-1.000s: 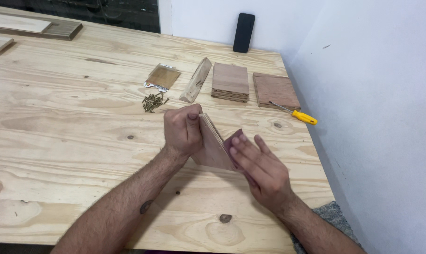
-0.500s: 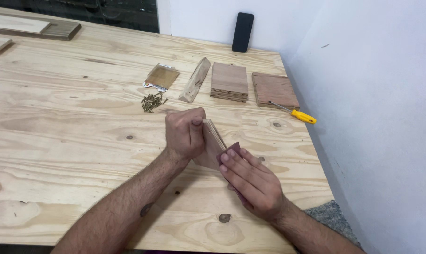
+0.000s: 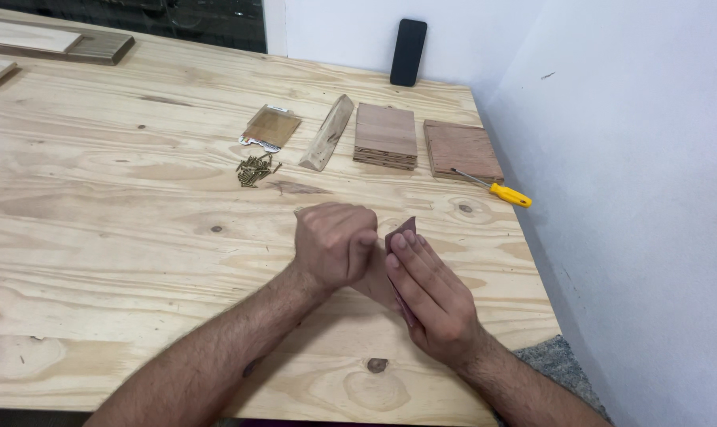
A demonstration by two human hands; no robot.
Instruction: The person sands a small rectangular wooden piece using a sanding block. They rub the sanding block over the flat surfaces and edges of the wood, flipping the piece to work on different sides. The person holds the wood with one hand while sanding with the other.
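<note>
My left hand (image 3: pixel 334 241) is closed around a small plywood piece (image 3: pixel 376 281), holding it on edge on the workbench (image 3: pixel 137 205); the hand hides most of it. My right hand (image 3: pixel 431 296) presses a dark reddish sandpaper sheet (image 3: pixel 402 229) flat against the piece's right face, fingers straight.
Behind my hands lie a pile of brass screws (image 3: pixel 258 170), a screw packet (image 3: pixel 272 129), a wedge-shaped wood block (image 3: pixel 327 134), a stack of plywood squares (image 3: pixel 385 136), one more square (image 3: pixel 462 150) and a yellow-handled screwdriver (image 3: pixel 497 190). A black phone (image 3: pixel 408 52) leans on the wall. Wooden boards (image 3: pixel 50 43) lie far left.
My left hand has rolled over the plywood piece and shifted right, covering it. My right hand with the sandpaper moved in against the piece and slid along it.
</note>
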